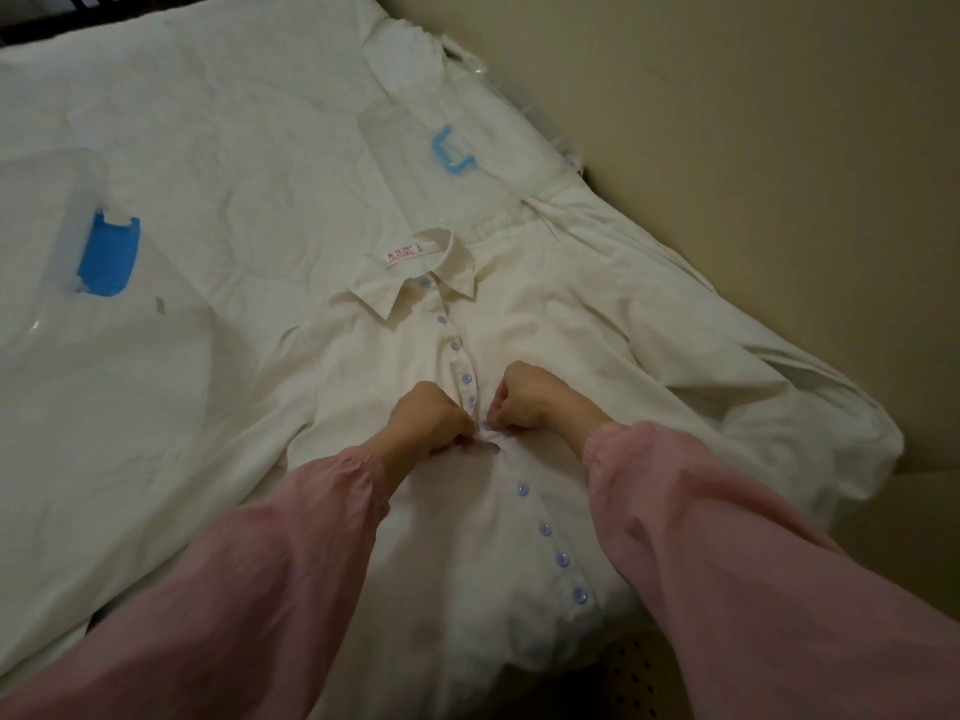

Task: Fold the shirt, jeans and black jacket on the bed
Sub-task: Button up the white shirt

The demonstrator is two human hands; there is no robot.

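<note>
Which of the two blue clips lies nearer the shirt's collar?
The paler, U-shaped clip beyond the shirt collar, toward the wall; the solid darker blue clip sits far off to the left.

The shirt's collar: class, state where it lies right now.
In the head view the collar lies mid-frame on the bed, beyond the left hand and right hand that pinch the shirt at its placket, and nearer than the blue clip.

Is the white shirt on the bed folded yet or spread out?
Spread out. The white shirt lies flat, front up, collar and sleeves unfolded; left hand and right hand pinch its button placket.
</note>
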